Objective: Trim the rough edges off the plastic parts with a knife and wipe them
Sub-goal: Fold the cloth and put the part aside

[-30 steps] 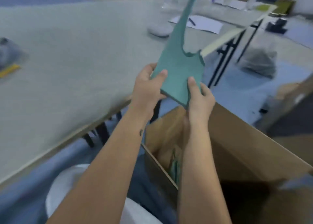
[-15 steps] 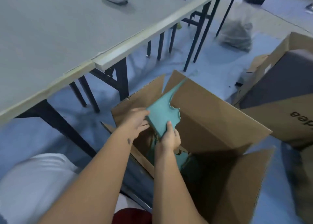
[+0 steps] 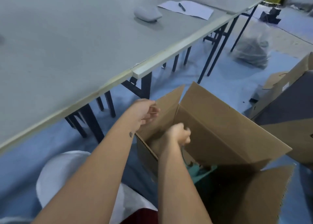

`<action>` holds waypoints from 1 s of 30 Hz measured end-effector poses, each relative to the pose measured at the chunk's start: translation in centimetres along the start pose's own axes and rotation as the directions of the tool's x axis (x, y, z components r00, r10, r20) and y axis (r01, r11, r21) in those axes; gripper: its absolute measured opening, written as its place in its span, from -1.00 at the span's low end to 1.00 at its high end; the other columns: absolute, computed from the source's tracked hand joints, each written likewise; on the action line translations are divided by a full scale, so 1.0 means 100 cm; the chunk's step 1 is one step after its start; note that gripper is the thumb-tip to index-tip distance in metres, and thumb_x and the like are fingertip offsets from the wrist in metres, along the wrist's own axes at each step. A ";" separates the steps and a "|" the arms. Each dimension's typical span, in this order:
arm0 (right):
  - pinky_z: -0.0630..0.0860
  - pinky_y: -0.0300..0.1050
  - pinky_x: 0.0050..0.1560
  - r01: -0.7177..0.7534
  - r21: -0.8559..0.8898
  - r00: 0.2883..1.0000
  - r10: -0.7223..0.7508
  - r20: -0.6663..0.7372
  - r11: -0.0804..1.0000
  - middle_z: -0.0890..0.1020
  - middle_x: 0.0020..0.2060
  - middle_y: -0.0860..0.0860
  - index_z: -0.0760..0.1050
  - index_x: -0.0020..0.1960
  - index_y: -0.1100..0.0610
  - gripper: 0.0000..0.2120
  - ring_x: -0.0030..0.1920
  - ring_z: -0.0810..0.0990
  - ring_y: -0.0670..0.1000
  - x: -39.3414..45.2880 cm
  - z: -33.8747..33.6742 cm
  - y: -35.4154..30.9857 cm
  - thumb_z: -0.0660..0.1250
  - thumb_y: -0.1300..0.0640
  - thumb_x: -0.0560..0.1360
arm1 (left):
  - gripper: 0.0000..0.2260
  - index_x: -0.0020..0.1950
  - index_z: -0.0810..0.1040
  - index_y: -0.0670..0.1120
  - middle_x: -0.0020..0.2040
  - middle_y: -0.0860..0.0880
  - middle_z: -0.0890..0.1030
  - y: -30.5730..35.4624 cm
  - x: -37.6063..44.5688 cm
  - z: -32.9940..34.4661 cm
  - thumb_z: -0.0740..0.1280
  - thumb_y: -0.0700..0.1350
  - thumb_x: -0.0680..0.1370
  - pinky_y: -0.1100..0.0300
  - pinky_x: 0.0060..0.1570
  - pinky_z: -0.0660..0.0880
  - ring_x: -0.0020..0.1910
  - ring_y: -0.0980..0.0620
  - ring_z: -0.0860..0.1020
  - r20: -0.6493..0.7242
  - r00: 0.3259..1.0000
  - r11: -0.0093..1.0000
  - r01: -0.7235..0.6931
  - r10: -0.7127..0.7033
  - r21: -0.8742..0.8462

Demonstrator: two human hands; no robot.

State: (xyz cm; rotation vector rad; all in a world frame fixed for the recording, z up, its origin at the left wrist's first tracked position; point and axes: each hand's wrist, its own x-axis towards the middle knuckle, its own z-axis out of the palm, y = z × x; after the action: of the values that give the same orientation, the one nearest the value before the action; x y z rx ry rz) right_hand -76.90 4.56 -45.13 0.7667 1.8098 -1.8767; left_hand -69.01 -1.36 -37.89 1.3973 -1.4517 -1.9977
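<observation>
An open cardboard box [image 3: 220,115] stands on the floor beside the table. Teal plastic parts [image 3: 200,172] lie in its dim bottom, partly hidden by my right forearm. My right hand [image 3: 180,134] is inside the box with curled fingers. A thin teal edge of a plastic part [image 3: 183,154] hangs from those fingers down toward the pile. My left hand [image 3: 145,112] hovers over the box's near-left flap, fingers loosely curled, holding nothing. No knife is in view.
The grey table [image 3: 71,42] runs along the left, with a grey cloth bundle [image 3: 147,13], paper and a pen [image 3: 182,6] on it. A second box [image 3: 288,108] stands at right. A grey bag [image 3: 250,50] lies on the blue floor.
Both hands brought the teal part down from above the table into the box. My left hand let go of it and drew back to the flap; my right hand went deeper.
</observation>
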 end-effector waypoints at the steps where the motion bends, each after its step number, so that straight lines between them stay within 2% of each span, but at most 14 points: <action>1: 0.35 -0.15 0.07 0.063 0.100 0.996 -0.069 0.057 0.993 0.38 0.38 0.16 0.43 0.36 0.21 -0.65 0.19 0.46 0.14 -0.010 0.008 -0.011 0.13 0.21 0.60 | -0.86 0.09 0.54 -0.12 -0.26 -0.01 0.64 0.007 -0.005 -0.003 0.24 -0.13 0.60 0.25 -0.32 0.45 -0.31 0.08 0.61 -0.014 0.999 0.999 -0.029 0.030 0.029; 4: 0.40 -0.08 0.01 0.307 0.331 0.900 -0.385 0.204 0.892 0.57 -0.02 0.16 0.53 0.06 0.25 -0.81 -0.05 0.48 0.07 -0.071 0.048 -0.055 0.17 0.32 0.54 | -0.90 0.01 0.53 -0.14 -0.31 -0.04 0.56 0.031 -0.027 -0.016 0.25 -0.17 0.56 0.23 -0.28 0.40 -0.38 0.08 0.51 -0.002 0.986 0.982 -0.167 0.168 0.087; 6: 0.43 -0.05 -0.05 0.432 0.424 0.767 -0.572 0.291 0.796 0.54 -0.20 0.12 0.50 -0.14 0.18 -0.82 -0.15 0.48 0.07 -0.122 0.071 -0.075 0.18 0.37 0.50 | -0.87 -0.08 0.53 -0.17 -0.28 -0.07 0.52 0.049 -0.045 -0.033 0.21 -0.18 0.59 0.22 -0.24 0.40 -0.33 0.08 0.47 -0.026 0.952 0.952 -0.305 0.305 -0.007; 9: 0.46 0.01 -0.10 0.517 0.510 0.524 -0.725 0.446 0.687 0.52 -0.31 0.06 0.45 -0.25 0.07 -0.73 -0.23 0.50 0.02 -0.211 0.086 -0.089 0.17 0.40 0.47 | -0.70 -0.23 0.49 -0.14 -0.28 -0.10 0.55 0.078 -0.075 -0.069 0.09 -0.14 0.64 0.17 -0.15 0.49 -0.25 0.01 0.54 -0.096 0.945 0.918 -0.325 0.311 -0.227; 12: 0.47 -0.06 -0.19 0.492 0.609 0.256 -0.772 0.581 0.622 0.51 -0.39 0.00 0.48 -0.24 0.07 -0.76 -0.29 0.50 -0.03 -0.281 0.097 -0.085 0.18 0.35 0.47 | -0.74 -0.06 0.50 -0.14 -0.17 -0.12 0.56 0.099 -0.109 -0.113 0.06 -0.08 0.64 0.05 -0.11 0.52 -0.16 -0.09 0.53 -0.132 0.905 0.819 -0.423 0.404 -0.388; 14: 0.47 -0.05 -0.21 0.487 0.672 0.076 -0.794 0.603 0.558 0.51 -0.39 -0.03 0.48 -0.23 0.04 -0.79 -0.31 0.50 -0.04 -0.325 0.105 -0.076 0.19 0.29 0.47 | -0.65 0.18 0.46 -0.18 -0.10 -0.25 0.63 0.106 -0.134 -0.149 0.06 0.02 0.63 -0.01 -0.15 0.57 -0.15 -0.21 0.61 -0.042 0.917 0.770 -0.358 0.397 -0.529; 16: 0.49 0.01 -0.18 0.478 0.682 -0.061 -0.754 0.654 0.553 0.51 -0.38 -0.04 0.46 -0.24 0.01 -0.80 -0.28 0.51 0.00 -0.367 0.121 -0.059 0.19 0.27 0.46 | -0.59 0.20 0.45 -0.18 -0.10 -0.34 0.64 0.105 -0.152 -0.186 0.05 0.11 0.62 -0.10 -0.17 0.59 -0.19 -0.27 0.64 0.019 0.907 0.723 -0.323 0.421 -0.611; 18: 0.51 0.09 -0.11 0.512 0.632 -0.233 -0.613 0.755 0.583 0.51 -0.35 -0.06 0.41 -0.27 -0.04 -0.76 -0.21 0.54 0.10 -0.404 0.140 -0.030 0.20 0.26 0.49 | -0.53 0.11 0.49 -0.24 -0.11 -0.36 0.63 0.095 -0.164 -0.222 0.05 0.14 0.62 -0.07 -0.18 0.60 -0.19 -0.27 0.65 -0.026 0.903 0.653 -0.330 0.429 -0.682; 20: 0.45 0.02 -0.09 0.662 0.587 -0.440 -0.392 0.808 0.466 0.51 -0.34 -0.05 0.41 -0.31 0.01 -0.74 -0.13 0.56 0.14 -0.430 0.156 0.009 0.23 0.22 0.53 | -0.52 0.05 0.53 -0.25 -0.08 -0.30 0.64 0.081 -0.171 -0.255 0.03 0.12 0.64 -0.01 -0.19 0.64 -0.16 -0.22 0.67 -0.121 0.902 0.604 -0.372 0.415 -0.705; 22: 0.43 0.00 -0.12 0.734 0.603 -0.585 -0.158 0.795 0.313 0.59 -0.31 0.05 0.53 -0.26 0.15 -0.80 -0.12 0.57 0.11 -0.443 0.167 0.050 0.25 0.20 0.53 | -0.54 0.00 0.56 -0.22 -0.10 -0.22 0.67 0.069 -0.176 -0.285 0.00 0.07 0.65 0.03 -0.22 0.63 -0.19 -0.14 0.68 -0.248 0.906 0.610 -0.416 0.343 -0.674; 24: 0.47 -0.02 -0.10 0.744 0.605 -0.626 -0.020 0.780 0.283 0.64 -0.24 0.10 0.61 -0.16 0.21 -0.83 -0.12 0.58 0.08 -0.449 0.172 0.078 0.26 0.20 0.50 | -0.59 -0.02 0.58 -0.20 -0.19 -0.17 0.69 0.057 -0.181 -0.313 0.01 -0.02 0.66 0.04 -0.27 0.62 -0.28 -0.07 0.68 -0.384 0.893 0.660 -0.436 0.233 -0.612; 27: 0.44 -0.05 -0.05 0.763 0.596 -0.625 0.051 0.779 0.252 0.63 -0.16 0.06 0.58 -0.17 0.14 -0.83 -0.03 0.58 0.10 -0.454 0.181 0.103 0.24 0.15 0.50 | -0.70 -0.09 0.55 -0.20 -0.28 -0.15 0.65 0.045 -0.182 -0.346 0.06 -0.17 0.66 0.12 -0.30 0.62 -0.41 0.00 0.65 -0.554 0.821 0.749 -0.451 0.135 -0.486; 28: 0.42 -0.01 -0.01 0.785 0.606 -0.612 0.015 0.790 0.129 0.63 -0.09 0.07 0.57 -0.14 0.10 -0.84 0.04 0.56 0.14 -0.454 0.185 0.109 0.22 0.11 0.49 | -0.69 -0.17 0.52 -0.21 -0.38 -0.12 0.61 0.045 -0.181 -0.356 0.07 -0.20 0.65 0.21 -0.42 0.59 -0.49 0.03 0.61 -0.609 0.783 0.770 -0.465 0.127 -0.438; 30: 0.31 0.18 0.20 0.852 0.486 -0.516 -0.152 0.843 -0.195 0.51 0.17 0.12 0.54 0.03 0.01 -0.79 0.24 0.42 0.19 -0.450 0.197 0.115 0.22 0.02 0.46 | -0.70 -0.28 0.44 -0.18 -0.57 -0.03 0.51 0.049 -0.180 -0.380 0.08 -0.25 0.62 0.36 -0.62 0.38 -0.64 0.11 0.47 -0.752 0.650 0.800 -0.505 0.105 -0.325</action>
State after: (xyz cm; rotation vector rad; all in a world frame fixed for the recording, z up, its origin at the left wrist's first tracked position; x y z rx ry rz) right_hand -37.22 -19.12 -24.84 -2.3846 1.6655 -0.9682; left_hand -30.18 -12.02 -24.89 1.3091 -0.6665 -1.2346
